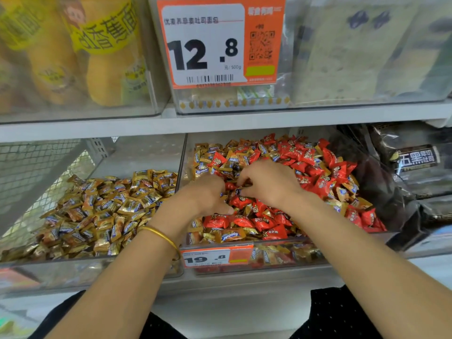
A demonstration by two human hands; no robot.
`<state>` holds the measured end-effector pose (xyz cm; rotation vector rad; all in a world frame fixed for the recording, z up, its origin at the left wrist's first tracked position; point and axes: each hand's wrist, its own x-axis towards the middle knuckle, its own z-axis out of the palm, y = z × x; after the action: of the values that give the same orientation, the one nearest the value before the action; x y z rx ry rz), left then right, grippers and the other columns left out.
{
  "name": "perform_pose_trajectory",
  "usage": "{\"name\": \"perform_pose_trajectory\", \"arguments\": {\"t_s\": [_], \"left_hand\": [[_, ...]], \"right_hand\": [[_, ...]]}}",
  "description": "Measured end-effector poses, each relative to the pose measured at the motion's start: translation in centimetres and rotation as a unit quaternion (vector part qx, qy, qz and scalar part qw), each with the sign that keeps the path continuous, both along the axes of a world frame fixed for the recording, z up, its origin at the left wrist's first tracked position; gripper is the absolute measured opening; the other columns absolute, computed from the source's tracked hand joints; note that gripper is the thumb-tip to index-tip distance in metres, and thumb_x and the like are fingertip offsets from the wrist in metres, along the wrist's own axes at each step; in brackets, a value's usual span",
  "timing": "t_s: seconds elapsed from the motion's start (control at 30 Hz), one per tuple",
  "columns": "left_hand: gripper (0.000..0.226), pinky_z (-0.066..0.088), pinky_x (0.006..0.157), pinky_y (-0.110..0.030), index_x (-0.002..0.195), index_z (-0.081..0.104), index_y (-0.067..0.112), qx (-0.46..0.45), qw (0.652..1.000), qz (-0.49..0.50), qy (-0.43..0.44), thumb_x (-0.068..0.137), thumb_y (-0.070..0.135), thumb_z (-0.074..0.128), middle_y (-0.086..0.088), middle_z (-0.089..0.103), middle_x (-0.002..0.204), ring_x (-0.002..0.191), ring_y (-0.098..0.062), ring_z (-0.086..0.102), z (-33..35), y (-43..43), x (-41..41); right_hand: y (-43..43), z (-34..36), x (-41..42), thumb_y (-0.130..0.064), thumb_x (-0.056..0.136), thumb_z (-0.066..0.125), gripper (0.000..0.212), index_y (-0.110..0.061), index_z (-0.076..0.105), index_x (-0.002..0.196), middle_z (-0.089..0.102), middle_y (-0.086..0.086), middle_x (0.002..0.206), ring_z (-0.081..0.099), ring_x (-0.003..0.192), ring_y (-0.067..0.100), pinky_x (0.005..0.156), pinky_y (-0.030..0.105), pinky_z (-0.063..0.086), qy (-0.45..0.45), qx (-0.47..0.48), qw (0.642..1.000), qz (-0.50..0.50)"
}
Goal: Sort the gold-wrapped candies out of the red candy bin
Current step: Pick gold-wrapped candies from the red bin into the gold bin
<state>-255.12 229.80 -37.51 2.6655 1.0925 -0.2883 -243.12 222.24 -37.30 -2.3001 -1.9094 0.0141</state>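
Sorting step is mid-way: plenty of gold-wrapped candies [212,155] sit mixed in the red candy bin [293,259], thickest at the back-left corner and along the front edge, with more scattered down the right side among the red candies [308,155]. Both hands are in the middle of the pile, close together. Left hand [208,194] has fingers curled down into the wrappers, thumb lying out flat on top; can't tell if it's holding a batch. Right hand [266,182] is curled with fingertips at the candies just beside the left; a pinch looks likely, but can't confirm what it has. Bin to the left [73,267] is already all gold candies [110,211], so that's my guess for the drop target. Next move, as I judge it: isolate gold pieces without dragging reds along, lift over the divider [182,162], release left. Then work the back-left cluster. Orange 19.8 price tag [208,259] sits on the bin front, below the left wrist and its bangle [161,237].
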Motion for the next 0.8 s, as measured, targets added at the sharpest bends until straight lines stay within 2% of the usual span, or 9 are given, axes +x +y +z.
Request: {"name": "perform_pose_trajectory", "arguments": {"t_s": [0.1, 0.2, 0.27, 0.33, 0.43, 0.5, 0.63, 0.7, 0.8], "left_hand": [[0.052, 0.039, 0.101, -0.032, 0.13, 0.051, 0.005, 0.021, 1.0, -0.008, 0.015, 0.088, 0.034, 0.062, -0.01, 0.051, 0.133, 0.125, -0.024, 0.044, -0.4, 0.2, 0.1], [0.042, 0.039, 0.1, -0.034, 0.124, 0.054, 0.008, 0.06, 0.998, -0.005, 0.01, 0.088, 0.026, 0.063, -0.01, 0.049, 0.129, 0.122, -0.025, 0.043, -1.3, 0.4, 0.1], [0.037, 0.041, 0.098, -0.034, 0.123, 0.053, 0.009, 0.077, 0.997, 0.006, -0.007, 0.088, 0.017, 0.061, -0.012, 0.046, 0.131, 0.119, -0.026, 0.046, -1.8, 0.5, 0.1], [0.036, 0.042, 0.096, -0.032, 0.123, 0.054, 0.009, 0.083, 0.996, 0.011, -0.016, 0.088, 0.013, 0.061, -0.012, 0.044, 0.131, 0.115, -0.026, 0.049, -2.0, 0.5, 0.0], [0.038, 0.044, 0.098, -0.033, 0.122, 0.056, 0.008, 0.078, 0.997, 0.001, -0.007, 0.087, 0.019, 0.064, -0.013, 0.039, 0.134, 0.114, -0.027, 0.051, -2.0, 0.3, 0.0], [0.037, 0.045, 0.097, -0.034, 0.124, 0.056, 0.009, 0.079, 0.997, 0.0, -0.002, 0.087, 0.012, 0.062, -0.014, 0.034, 0.136, 0.111, -0.028, 0.053, -1.9, 0.1, 0.0], [0.04, 0.047, 0.089, -0.031, 0.125, 0.055, 0.011, 0.086, 0.996, 0.001, -0.006, 0.086, 0.004, 0.059, -0.012, 0.037, 0.131, 0.106, -0.026, 0.055, -1.8, -0.1, 0.0], [0.037, 0.049, 0.088, -0.032, 0.121, 0.058, 0.009, 0.092, 0.996, 0.004, -0.005, 0.085, 0.008, 0.06, -0.011, 0.039, 0.129, 0.105, -0.027, 0.055, -1.8, -0.1, 0.0], [0.031, 0.05, 0.086, -0.035, 0.114, 0.059, 0.006, 0.101, 0.995, -0.001, 0.003, 0.084, 0.014, 0.063, -0.011, 0.042, 0.121, 0.103, -0.028, 0.055, -1.7, -0.2, 0.0]], "right_hand": [[0.6, -0.9, 0.0, -0.016, 0.09, 0.059, 0.013, -0.023, 0.069, 0.095, 0.066, -0.001, 0.104, 0.062, 0.096, 0.021, 0.07, 0.031, 0.05, -0.04, 0.028, 0.999, -0.02], [0.8, -0.5, 1.1, -0.009, 0.09, 0.057, 0.017, -0.008, 0.069, 0.079, 0.069, 0.005, 0.09, 0.065, 0.081, 0.018, 0.075, 0.027, 0.053, 0.116, 0.08, 0.989, -0.05], [0.3, 0.4, 1.6, -0.005, 0.091, 0.054, 0.021, 0.009, 0.064, 0.079, 0.068, 0.021, 0.092, 0.065, 0.082, 0.029, 0.062, 0.004, 0.044, 0.231, 0.102, 0.966, -0.06], [-0.3, 1.0, 1.9, 0.002, 0.09, 0.049, 0.016, 0.005, 0.056, 0.076, 0.06, 0.031, 0.087, 0.059, 0.072, 0.035, 0.049, -0.002, 0.036, 0.321, 0.117, 0.937, -0.075], [-0.7, 1.0, 2.1, 0.0, 0.091, 0.046, 0.009, -0.005, 0.053, 0.089, 0.051, 0.007, 0.076, 0.045, 0.056, 0.005, 0.047, 0.007, 0.034, 0.399, 0.109, 0.905, -0.097], [-0.2, 0.6, 2.1, -0.007, 0.095, 0.045, 0.012, -0.005, 0.057, 0.098, 0.053, -0.005, 0.078, 0.049, 0.056, -0.001, 0.051, 0.009, 0.034, 0.359, 0.125, 0.922, -0.075], [0.6, -0.2, 1.6, -0.03, 0.093, 0.056, 0.015, -0.024, 0.069, 0.095, 0.066, -0.011, 0.103, 0.06, 0.095, 0.01, 0.083, 0.031, 0.048, 0.199, 0.034, 0.979, 0.019], [0.8, -0.3, 1.1, -0.031, 0.092, 0.057, 0.015, -0.033, 0.07, 0.101, 0.065, -0.015, 0.114, 0.058, 0.105, 0.01, 0.079, 0.026, 0.044, 0.099, -0.034, 0.994, 0.044], [1.3, -0.7, 0.7, -0.028, 0.092, 0.056, 0.029, -0.044, 0.061, 0.116, 0.061, -0.013, 0.123, 0.055, 0.113, 0.016, 0.078, 0.028, 0.045, -0.009, -0.039, 0.997, 0.064]]}}
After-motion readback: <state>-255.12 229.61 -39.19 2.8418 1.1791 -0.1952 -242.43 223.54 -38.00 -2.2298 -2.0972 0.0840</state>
